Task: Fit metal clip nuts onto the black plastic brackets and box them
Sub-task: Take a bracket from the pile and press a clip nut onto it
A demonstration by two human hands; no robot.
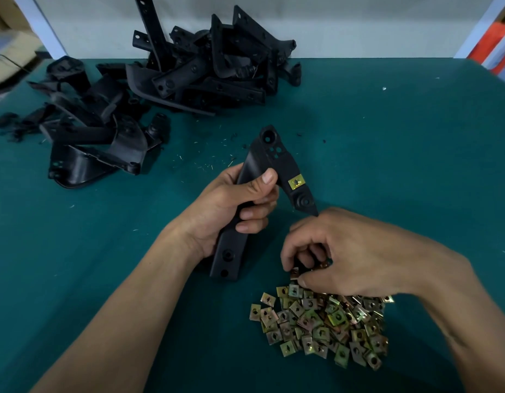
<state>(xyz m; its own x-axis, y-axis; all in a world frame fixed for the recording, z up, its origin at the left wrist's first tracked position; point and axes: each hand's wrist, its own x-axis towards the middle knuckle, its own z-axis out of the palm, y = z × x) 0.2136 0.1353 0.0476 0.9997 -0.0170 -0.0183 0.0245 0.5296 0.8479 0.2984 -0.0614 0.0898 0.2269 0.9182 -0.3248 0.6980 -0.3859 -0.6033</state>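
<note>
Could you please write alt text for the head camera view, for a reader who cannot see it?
A person's left hand grips a black plastic bracket already carrying one metal clip nut, while the right hand picks at a pile of clip nuts on a green table. More black brackets lie heaped beyond.

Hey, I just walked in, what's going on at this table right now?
A person is fitting metal clip nuts onto black plastic brackets at a green table. The left hand grips one bracket, which already carries one fitted clip nut. The right hand is picking at the far edge of a pile of loose clip nuts, fingers curled around one or more. A heap of more brackets waits at the far left. No box is in view.
</note>
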